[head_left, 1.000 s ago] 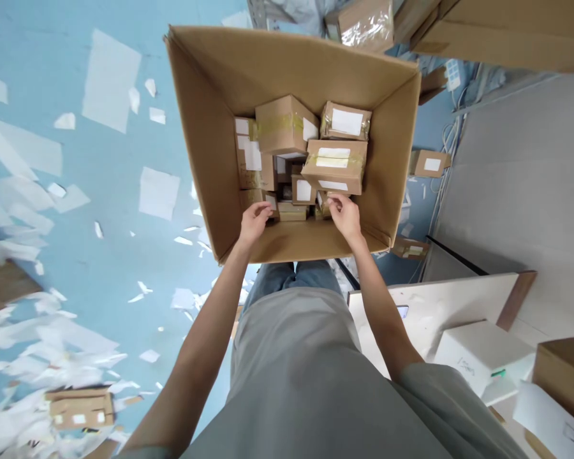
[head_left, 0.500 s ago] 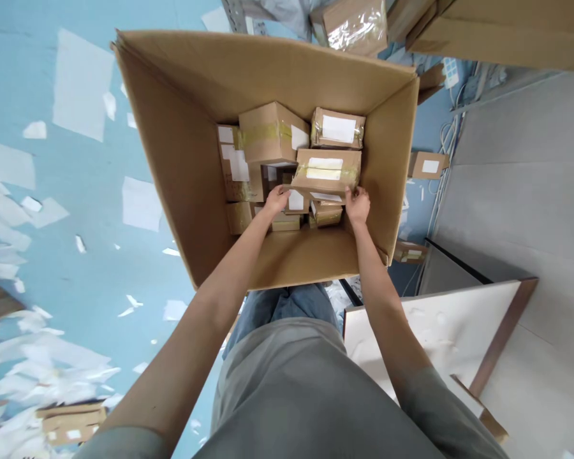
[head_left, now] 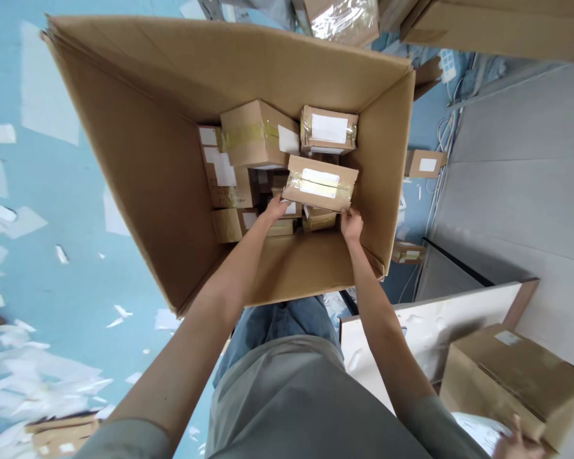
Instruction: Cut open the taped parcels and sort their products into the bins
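While my left hand [head_left: 276, 208] and right hand [head_left: 352, 225] pinch the taped package [head_left: 320, 183] by its near corners inside the large carton [head_left: 296, 271], its front label has turned from view — now tilted, the package seems borne by my fingers [head_left: 347, 215], not the boxes [head_left: 319, 221] below.

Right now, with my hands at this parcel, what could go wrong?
Your left hand and right hand grip the parcel at its near corners, so its far side might dip. It could also knock the bigger box close by. Loose paper on the floor might slip underfoot.
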`<state>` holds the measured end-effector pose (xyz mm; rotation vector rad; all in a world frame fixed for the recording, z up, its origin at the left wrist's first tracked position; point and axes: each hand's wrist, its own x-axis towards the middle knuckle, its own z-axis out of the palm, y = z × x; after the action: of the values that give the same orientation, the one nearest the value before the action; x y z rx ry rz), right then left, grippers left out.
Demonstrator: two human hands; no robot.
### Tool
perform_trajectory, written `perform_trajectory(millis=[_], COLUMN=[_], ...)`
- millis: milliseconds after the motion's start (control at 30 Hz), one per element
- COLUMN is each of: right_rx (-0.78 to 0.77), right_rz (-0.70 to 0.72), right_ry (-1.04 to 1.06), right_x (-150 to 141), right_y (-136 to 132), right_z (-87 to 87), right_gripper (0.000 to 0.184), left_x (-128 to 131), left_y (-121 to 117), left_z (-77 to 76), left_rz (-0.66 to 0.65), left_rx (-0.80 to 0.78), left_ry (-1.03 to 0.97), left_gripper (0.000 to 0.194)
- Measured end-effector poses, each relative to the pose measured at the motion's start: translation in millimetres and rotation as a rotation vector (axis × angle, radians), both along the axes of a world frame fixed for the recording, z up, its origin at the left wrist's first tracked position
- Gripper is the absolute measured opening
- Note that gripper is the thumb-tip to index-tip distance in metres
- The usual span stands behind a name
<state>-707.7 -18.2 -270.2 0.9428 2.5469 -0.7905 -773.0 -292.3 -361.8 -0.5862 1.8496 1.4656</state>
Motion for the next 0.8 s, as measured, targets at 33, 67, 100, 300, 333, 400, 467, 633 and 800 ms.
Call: perform_trajectory(millis=[33,67,100,300,333,400,467,633,800], right_rx=[-0.001,-0.002,-0.002,-0.055,-0.07,-0.094,-0.115,-0.209,-0.271], right_rz=[0.015,0.037,0.068,0.15,0.123,0.069,0.024,-0.039,-0.008], right_ry=[0.009,0.033,0.071,0.312,0.319,0.32,0.326,0.371,0.427], right_x=[-1,-2,-4,0,4,13,21,29,31], right_y=[-1,-3,-4,-16,-19,-27,-38,-66,-84], right_z=[2.6,5.6,9.1,36.2,41.1,51.4,62.5,94.1,122.4], right_gripper=[0.027,0.027,0.028,0.042,0.044,0.049,0.053,0.061,0.061], left_x=[3,6,11,62,71,86,95,99,109], left_y=[-2,-6,-11,-58,-65,-78,-89,-113,-128], left_z=[2.4,6.1,11.2,71.5,84.2,108.7,129.9,171.6,219.8], left_rz=[0.006,0.019,0.033,0.173,0.211,0.259,0.258,0.261,0.288], left_rx=[-0.023,-0.042,-0.055,-0.051,-0.043,-0.032,-0.055,-0.152,-0.165], left_ry=[-0.013,-0.022,-0.022,0.153,0.213,0.32,0.382,0.414,0.363], left_gripper=[0.046,0.043,0.04,0.044,0.05,0.061,0.067,0.068,0.068])
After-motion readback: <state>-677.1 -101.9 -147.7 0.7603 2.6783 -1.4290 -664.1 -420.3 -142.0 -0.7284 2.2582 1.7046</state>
